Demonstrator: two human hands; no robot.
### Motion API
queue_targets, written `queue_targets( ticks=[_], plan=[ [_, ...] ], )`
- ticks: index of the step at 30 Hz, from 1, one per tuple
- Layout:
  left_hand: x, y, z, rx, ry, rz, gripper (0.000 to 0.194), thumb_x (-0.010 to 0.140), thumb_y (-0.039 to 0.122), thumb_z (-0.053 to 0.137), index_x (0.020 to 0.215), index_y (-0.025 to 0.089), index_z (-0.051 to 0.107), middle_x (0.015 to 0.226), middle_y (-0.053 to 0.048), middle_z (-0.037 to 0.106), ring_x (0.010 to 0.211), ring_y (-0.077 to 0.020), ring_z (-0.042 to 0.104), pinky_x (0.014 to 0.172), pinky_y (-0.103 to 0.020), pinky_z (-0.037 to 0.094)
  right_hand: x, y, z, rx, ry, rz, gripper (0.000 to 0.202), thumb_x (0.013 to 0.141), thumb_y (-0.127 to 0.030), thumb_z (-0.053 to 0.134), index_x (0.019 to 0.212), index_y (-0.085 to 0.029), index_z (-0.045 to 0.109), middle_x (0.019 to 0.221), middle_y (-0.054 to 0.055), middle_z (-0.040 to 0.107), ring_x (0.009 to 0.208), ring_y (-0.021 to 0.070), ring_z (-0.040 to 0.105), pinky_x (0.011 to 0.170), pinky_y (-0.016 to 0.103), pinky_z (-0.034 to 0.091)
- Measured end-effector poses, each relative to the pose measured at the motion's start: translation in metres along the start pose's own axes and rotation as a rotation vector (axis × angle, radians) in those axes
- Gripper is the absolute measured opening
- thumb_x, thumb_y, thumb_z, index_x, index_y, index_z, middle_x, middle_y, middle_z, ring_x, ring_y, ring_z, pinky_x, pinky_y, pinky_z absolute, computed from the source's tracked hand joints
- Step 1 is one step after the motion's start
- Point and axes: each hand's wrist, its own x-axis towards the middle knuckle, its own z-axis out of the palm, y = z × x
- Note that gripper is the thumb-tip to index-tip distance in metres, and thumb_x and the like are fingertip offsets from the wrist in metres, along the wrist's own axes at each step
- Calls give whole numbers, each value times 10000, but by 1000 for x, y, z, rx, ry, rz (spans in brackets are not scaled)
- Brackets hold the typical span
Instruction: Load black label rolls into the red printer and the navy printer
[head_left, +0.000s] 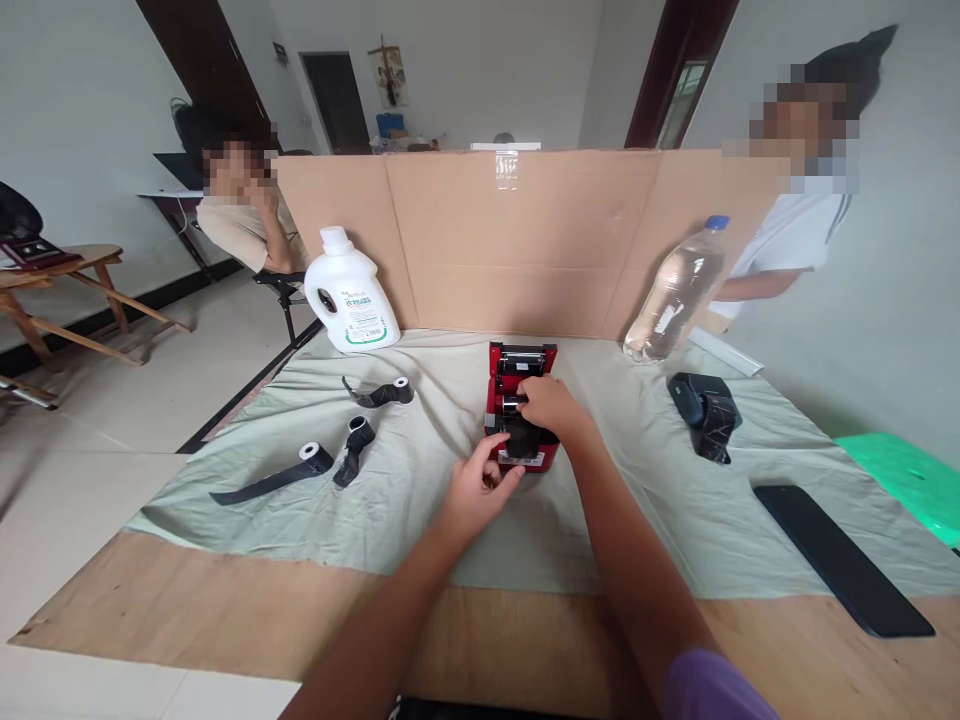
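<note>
A small red and black portable printer (523, 357) stands at the middle of the cloth with its lid raised. My right hand (555, 405) reaches into its compartment from the right, its curled fingers on a paper roll (513, 402) that they partly cover. A dark strip of paper (523, 438) lies over the printer's front. At the front left corner, my left hand (480, 490) holds the printer with the index finger higher and the thumb lower, a gap between them. Left of my hands lie three black rolls with loose tails, among them one long-tailed roll (315, 458).
A white detergent jug (360, 300) and a clear bottle (675, 295) stand before a cardboard screen (517, 240). To the right are a black device (701, 400) with a dark strip and a phone (840, 560). Two people sit or stand beyond the screen's ends.
</note>
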Motion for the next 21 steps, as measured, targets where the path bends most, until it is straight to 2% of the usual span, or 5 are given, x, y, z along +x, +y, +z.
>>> queue_targets(
  ticks=[8,12,15,18,21],
  plan=[
    [7,-13,-1,228,24,132,379,975,375,548,1307,254,685,619,23,642,531,-120,541,620,-234,452,13,0,4,57,-17,36,263,819,-140,606,1046,-188,730,1150,149,722,1192,355,570,984,452,373],
    [10,-20,-2,194,59,173,346,997,317,499,1246,259,731,661,-3,691,575,-133,597,658,-246,486,4,17,-18,355,-7,-19,169,849,-267,599,920,-197,735,956,86,745,934,281,644,833,373,437],
    [10,-24,-2,218,90,238,343,993,289,486,1202,257,755,685,-18,709,611,-146,627,686,-263,507,-1,30,-31,464,243,65,220,876,-340,554,871,-186,711,839,77,712,850,253,625,787,356,447],
    [10,-27,0,251,104,290,352,990,274,472,1195,252,757,686,-27,717,629,-157,642,697,-276,523,5,35,-28,531,564,116,323,896,-383,527,1090,-168,670,1062,119,708,1047,275,595,924,388,435],
    [9,-27,1,263,109,336,352,991,265,470,1196,245,755,695,-34,721,634,-162,645,698,-285,531,18,36,-16,677,597,19,361,902,-406,502,1127,-170,655,1184,129,678,1093,256,583,971,385,434]
  ],
)
